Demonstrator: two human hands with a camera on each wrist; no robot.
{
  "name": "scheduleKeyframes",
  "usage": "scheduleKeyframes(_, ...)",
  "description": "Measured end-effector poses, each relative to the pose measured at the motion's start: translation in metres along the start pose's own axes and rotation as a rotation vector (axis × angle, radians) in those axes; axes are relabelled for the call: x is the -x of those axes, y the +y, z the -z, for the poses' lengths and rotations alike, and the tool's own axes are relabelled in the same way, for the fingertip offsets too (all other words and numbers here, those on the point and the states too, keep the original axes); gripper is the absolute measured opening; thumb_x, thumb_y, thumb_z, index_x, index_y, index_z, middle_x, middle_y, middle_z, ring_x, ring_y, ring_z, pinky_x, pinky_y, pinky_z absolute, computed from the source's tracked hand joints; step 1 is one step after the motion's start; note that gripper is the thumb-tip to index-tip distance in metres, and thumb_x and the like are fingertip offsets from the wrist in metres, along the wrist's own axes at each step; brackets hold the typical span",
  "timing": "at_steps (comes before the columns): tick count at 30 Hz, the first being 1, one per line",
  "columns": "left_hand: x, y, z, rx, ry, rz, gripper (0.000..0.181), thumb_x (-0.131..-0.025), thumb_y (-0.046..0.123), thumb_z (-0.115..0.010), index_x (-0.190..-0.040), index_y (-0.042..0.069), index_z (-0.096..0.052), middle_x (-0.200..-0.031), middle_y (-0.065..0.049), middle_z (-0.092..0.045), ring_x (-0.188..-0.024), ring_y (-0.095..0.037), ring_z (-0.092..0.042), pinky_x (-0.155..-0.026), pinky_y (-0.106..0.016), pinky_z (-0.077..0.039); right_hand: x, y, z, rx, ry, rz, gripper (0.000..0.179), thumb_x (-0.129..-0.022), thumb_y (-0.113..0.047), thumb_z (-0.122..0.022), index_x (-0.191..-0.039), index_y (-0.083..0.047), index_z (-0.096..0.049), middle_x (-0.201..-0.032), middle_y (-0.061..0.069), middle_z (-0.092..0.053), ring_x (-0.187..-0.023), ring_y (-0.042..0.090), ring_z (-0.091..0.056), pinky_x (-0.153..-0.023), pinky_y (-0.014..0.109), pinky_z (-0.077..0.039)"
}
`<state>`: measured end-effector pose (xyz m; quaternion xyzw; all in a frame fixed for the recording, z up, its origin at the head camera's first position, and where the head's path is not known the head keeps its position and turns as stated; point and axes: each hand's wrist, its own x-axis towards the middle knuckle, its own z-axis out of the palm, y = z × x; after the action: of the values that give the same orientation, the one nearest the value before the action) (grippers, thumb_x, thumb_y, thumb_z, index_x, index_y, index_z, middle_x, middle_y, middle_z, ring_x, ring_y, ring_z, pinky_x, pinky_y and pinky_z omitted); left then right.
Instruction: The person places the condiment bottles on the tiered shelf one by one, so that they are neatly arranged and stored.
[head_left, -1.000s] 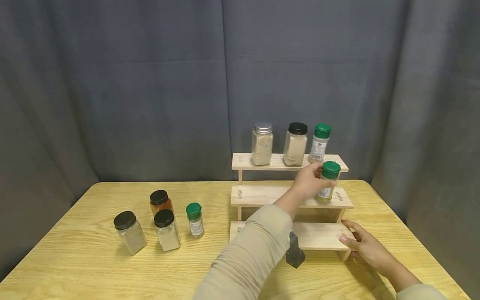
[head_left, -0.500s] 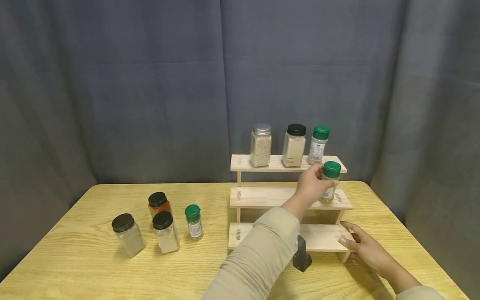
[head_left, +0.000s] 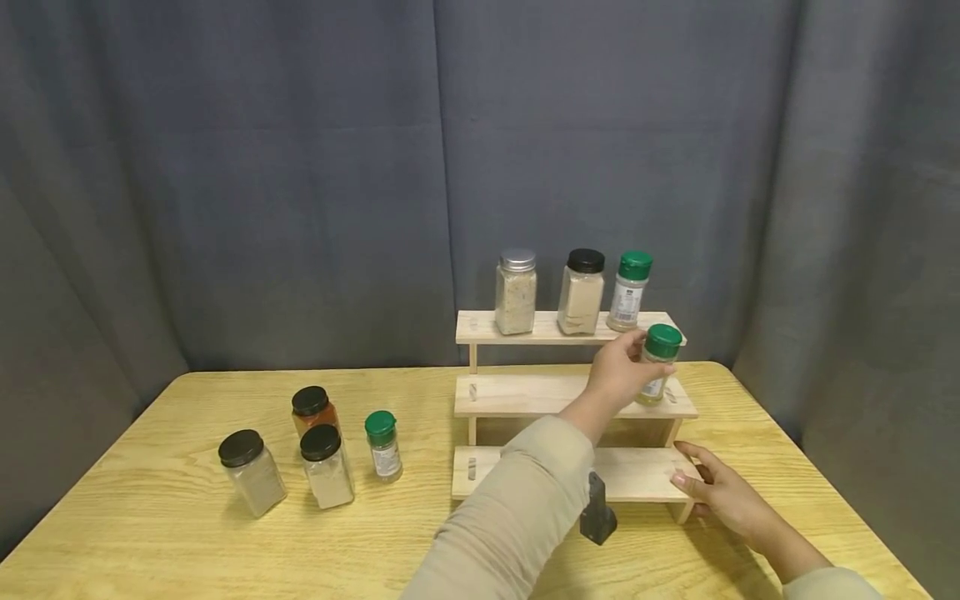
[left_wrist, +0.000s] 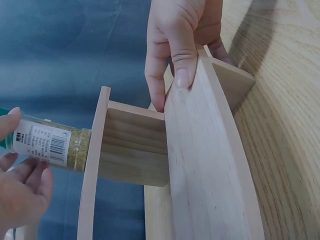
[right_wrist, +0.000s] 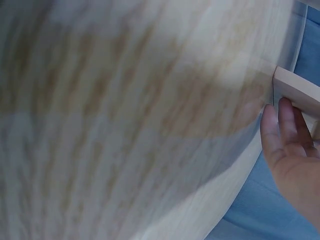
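At the right end of the middle shelf [head_left: 525, 392], the left hand [head_left: 617, 372] grasps the jar [left_wrist: 52, 143], thumb across its front. The jar stands upright, its base meeting the board's upper face (as the left wrist view shows), behind the front edge. Left of the hand, the board runs on to its left end; right of the jar, a short strip of board shows before the edge. Above, the top shelf [head_left: 547, 327] carries a silver-lid jar [head_left: 516, 298], a black-lid jar [head_left: 582, 298] and a green-lid jar [head_left: 627, 300], the last nearest the left hand. At the bottom shelf [head_left: 637, 473], the right hand [head_left: 731, 500] pinches the right end, thumb on top. The left sleeve [head_left: 510, 508] crosses before this shelf. On the table [head_left: 172, 558], four loose jars [head_left: 257, 482] stand well apart from the shelves.
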<state>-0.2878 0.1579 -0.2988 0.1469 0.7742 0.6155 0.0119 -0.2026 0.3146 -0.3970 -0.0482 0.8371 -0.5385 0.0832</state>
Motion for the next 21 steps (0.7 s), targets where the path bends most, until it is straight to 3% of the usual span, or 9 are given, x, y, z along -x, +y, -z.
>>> scheduleKeyframes(4,0.004,-0.003,0.005,0.042,-0.004,0.003,0.051,-0.069,0.019,-0.073,-0.117,0.017,-0.053,-0.101,0.006,-0.059,-0.095,-0.009,-0.052,-0.08,-0.024,-0.041,0.0,0.001,0.0,0.008,0.006,-0.015,0.063,-0.089,-0.02,-0.049,-0.133,0.005,-0.012,-0.114,0.032,-0.039,-0.092,0.03,-0.052,-0.074,0.043,-0.046)
scheduleKeyframes(10,0.01,-0.01,0.012,0.107,-0.008,-0.011,0.046,-0.071,0.017,-0.071,-0.114,0.015,-0.054,-0.106,0.003,-0.057,-0.099,-0.012,-0.052,-0.081,-0.023,-0.041,-0.001,0.002,0.0,0.04,0.03,-0.032,0.063,-0.088,-0.024,-0.05,-0.133,0.003,-0.015,-0.116,0.033,-0.037,-0.096,0.033,-0.05,-0.074,0.043,-0.045)
scheduleKeyframes(21,0.022,-0.026,0.03,0.169,-0.029,-0.018,0.039,-0.073,0.017,-0.07,-0.109,0.016,-0.055,-0.105,0.004,-0.057,-0.099,-0.012,-0.051,-0.077,-0.022,-0.043,-0.001,-0.001,-0.001,-0.013,0.023,-0.022,0.063,-0.088,-0.018,-0.05,-0.133,0.006,-0.012,-0.112,0.032,-0.04,-0.087,0.028,-0.054,-0.07,0.038,-0.047)
